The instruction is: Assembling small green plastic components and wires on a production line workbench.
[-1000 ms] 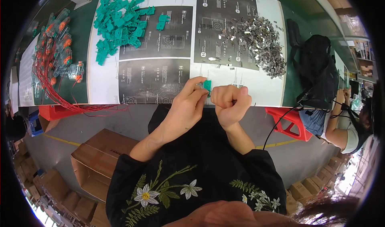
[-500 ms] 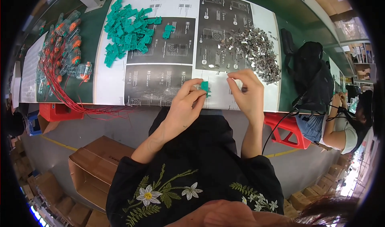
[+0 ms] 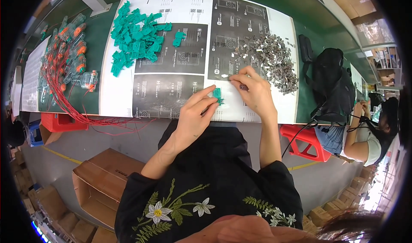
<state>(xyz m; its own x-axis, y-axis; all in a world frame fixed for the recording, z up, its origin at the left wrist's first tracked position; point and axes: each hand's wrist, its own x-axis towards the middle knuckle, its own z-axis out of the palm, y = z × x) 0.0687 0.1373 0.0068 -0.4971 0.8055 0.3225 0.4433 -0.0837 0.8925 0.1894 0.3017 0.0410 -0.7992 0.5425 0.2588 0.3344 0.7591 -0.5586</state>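
Note:
Between the thumb and fingers of my left hand (image 3: 198, 111) is a small green plastic part (image 3: 217, 93), held just above the near edge of the table. My right hand (image 3: 254, 92) is to its right, thumb and forefinger brought together low over the sheet; what is between those fingertips is too small to make out. A tiny silvery metal piece (image 3: 225, 76) lies just left of these fingertips. Beyond my right hand spreads a heap of small metal pieces (image 3: 274, 63). At the far left of the sheet is a pile of similar green plastic parts (image 3: 136, 39), with a few joined ones (image 3: 179, 39) lying apart.
Clear plastic units with orange parts (image 3: 79, 63) and trailing red wires (image 3: 64, 101) occupy the table's left end. A black bag (image 3: 329, 86) lies at right. An open cardboard box (image 3: 103, 178) stands on the floor. Another person (image 3: 365, 135) sits at far right near a red stool (image 3: 307, 144).
My right hand has moved left and its fingertips have come together near the small metal piece. The left hand keeps the green plastic part in almost the same place.

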